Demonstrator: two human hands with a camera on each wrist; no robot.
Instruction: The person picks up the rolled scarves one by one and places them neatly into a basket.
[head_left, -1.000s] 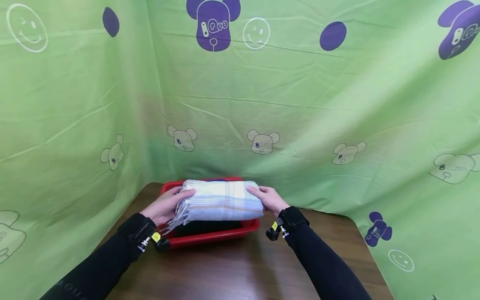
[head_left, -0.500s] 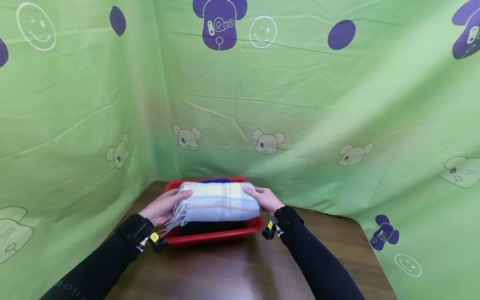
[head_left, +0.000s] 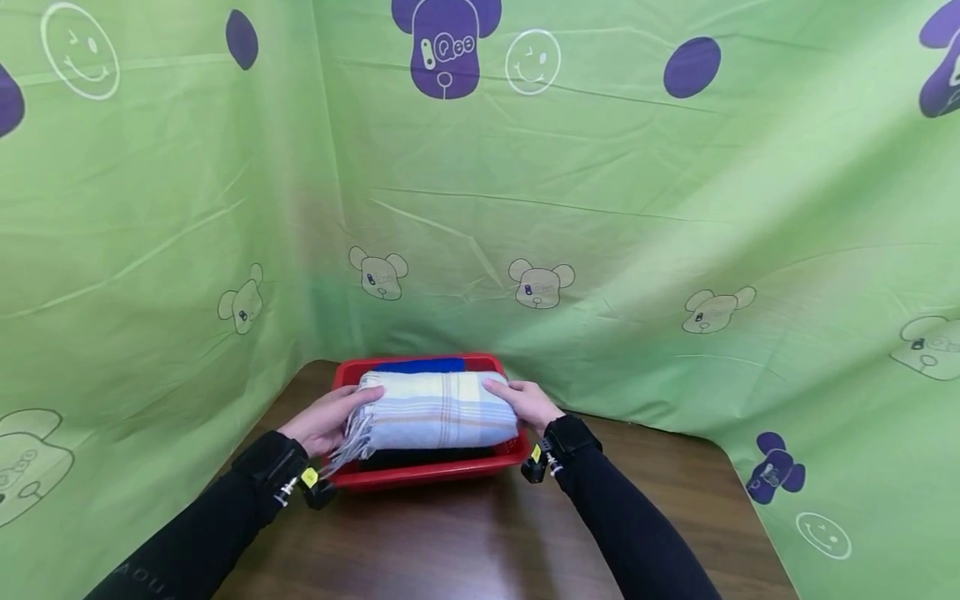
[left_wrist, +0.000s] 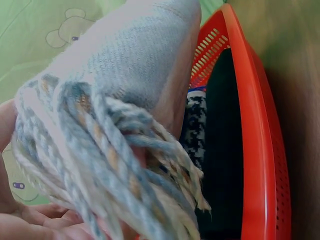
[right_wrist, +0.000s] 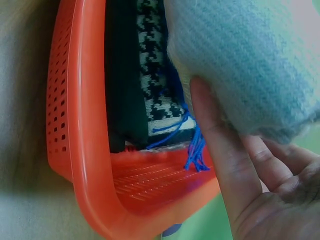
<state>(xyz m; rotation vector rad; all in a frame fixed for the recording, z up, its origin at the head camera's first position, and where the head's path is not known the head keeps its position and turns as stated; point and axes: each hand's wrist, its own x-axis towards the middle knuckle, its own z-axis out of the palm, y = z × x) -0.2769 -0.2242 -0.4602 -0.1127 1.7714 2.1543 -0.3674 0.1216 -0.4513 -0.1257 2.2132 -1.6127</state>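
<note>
A folded plaid scarf (head_left: 442,412), pale blue and cream, is held level over the red basket (head_left: 427,477). My left hand (head_left: 326,417) grips its left end, thumb on top. Braided fringe (left_wrist: 100,165) hangs from that end past the palm in the left wrist view. At the other end my right hand (head_left: 534,404) holds the scarf between thumb and fingers. Inside the basket lie a dark folded cloth (right_wrist: 122,80), a black-and-white patterned cloth (right_wrist: 155,65) and a blue cloth (head_left: 423,365) at the back. The scarf hides much of them.
The basket stands on a brown wooden table (head_left: 600,517) near its far left corner. Green printed fabric (head_left: 600,192) hangs closely behind and to both sides. Blue fringe (right_wrist: 196,150) lies at the basket's end.
Both hands have lowered the scarf a little toward the basket and nearer to me. More of the blue cloth shows behind it. The head view has shifted slightly.
</note>
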